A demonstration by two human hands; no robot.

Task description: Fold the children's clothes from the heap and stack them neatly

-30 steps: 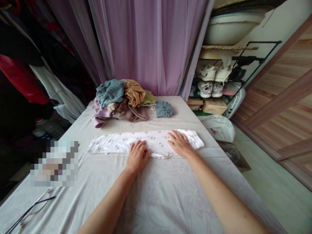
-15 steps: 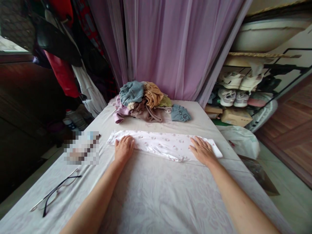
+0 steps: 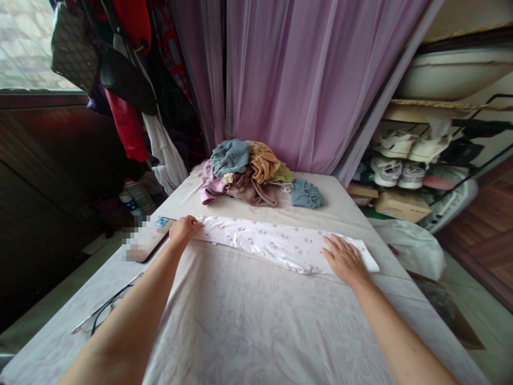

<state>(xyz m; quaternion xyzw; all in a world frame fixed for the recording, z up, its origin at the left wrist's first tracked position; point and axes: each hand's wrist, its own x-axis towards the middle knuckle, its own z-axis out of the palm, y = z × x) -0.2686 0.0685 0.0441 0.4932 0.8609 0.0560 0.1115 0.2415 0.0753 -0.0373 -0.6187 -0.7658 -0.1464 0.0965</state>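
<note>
Folded white floral garment (image 3: 276, 243) stretches in a long strip across a pale patterned bedsheet (image 3: 256, 326), below a heaped clothes pile (image 3: 244, 174) at top center. Right hand (image 3: 344, 260) rests open and flat near the strip's right end — left hand (image 3: 185, 229), fingers lightly curled, sits at the left tip, though whether it grips the cloth cannot be told. Pixelated object (image 3: 146, 240) lies just beside that hand; eyeglasses (image 3: 106, 307) sit at lower left.
</note>
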